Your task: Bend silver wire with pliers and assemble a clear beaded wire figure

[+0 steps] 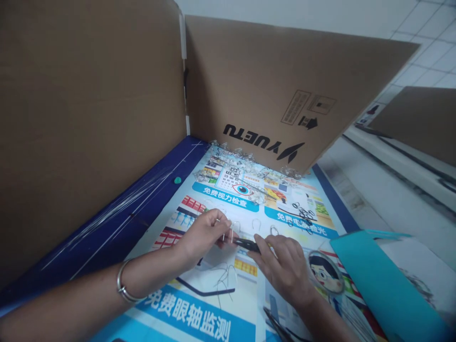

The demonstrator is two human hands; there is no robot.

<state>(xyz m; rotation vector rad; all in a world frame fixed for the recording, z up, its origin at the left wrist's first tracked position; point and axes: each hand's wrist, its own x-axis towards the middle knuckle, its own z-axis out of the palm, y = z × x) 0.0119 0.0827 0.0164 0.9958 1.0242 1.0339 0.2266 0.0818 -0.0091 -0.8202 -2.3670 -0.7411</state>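
Note:
My left hand [208,233] is closed, with thumb and fingertips pinching a thin bent metal wire [232,233]. Black-jawed pliers [248,244] are in the grip of my right hand [285,263]. Their tips point left and reach the wire at my left fingertips; whether the jaws clamp it is too small to tell. Just beyond the pliers lie a U-shaped wire piece [256,223] and a small wire loop [273,230]. Several loose wires [226,284] rest on the printed poster below my left hand. A second dark tool [274,323], only partly in view, lies at the bottom edge.
Clear-looking wire pieces [245,159] are heaped along the back cardboard panel [249,80]. Dark rings [302,213] lie at the right. A turquoise box [377,280] with wire bits stands at far right. Long straight wires [121,223] and a green cap [177,180] lie on the left.

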